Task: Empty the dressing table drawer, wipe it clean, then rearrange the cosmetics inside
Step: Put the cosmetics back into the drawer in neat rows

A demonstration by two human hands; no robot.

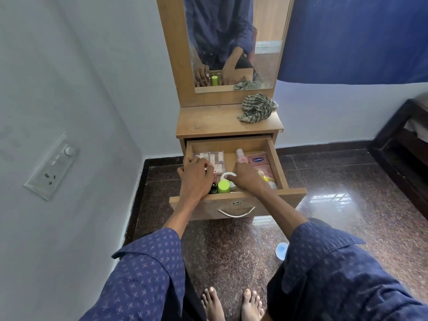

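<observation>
On the left wall sits a switch plate (52, 166), its far edge blurred by the wide lens. The wooden dressing table (228, 120) stands in the corner with its drawer (275, 163) pulled out toward the person. At the drawer's far left lies a clear-lidded set of small cosmetics (212, 157), partly covered by the left hand (196, 173), whose fingers curl down over a small reddish item; that item is almost wholly hidden, so what it is cannot be told. Near the drawer front stand a dark bottle (213, 188), mostly masked by the wrist, and a bottle with a lime-green cap (223, 186). Just right of it the right hand (246, 178) has its fingertips bent onto a white round lid (228, 176); whether it grips or only touches is unclear. Behind the hand stands a pink bottle (240, 156), and along the right wall lies a pink Vaseline tube (260, 165), its near end hidden by the hand. A checked cloth (257, 108) lies crumpled on the tabletop's right side. On the floor, a pale blue object (282, 250) is cut off by the right sleeve.
</observation>
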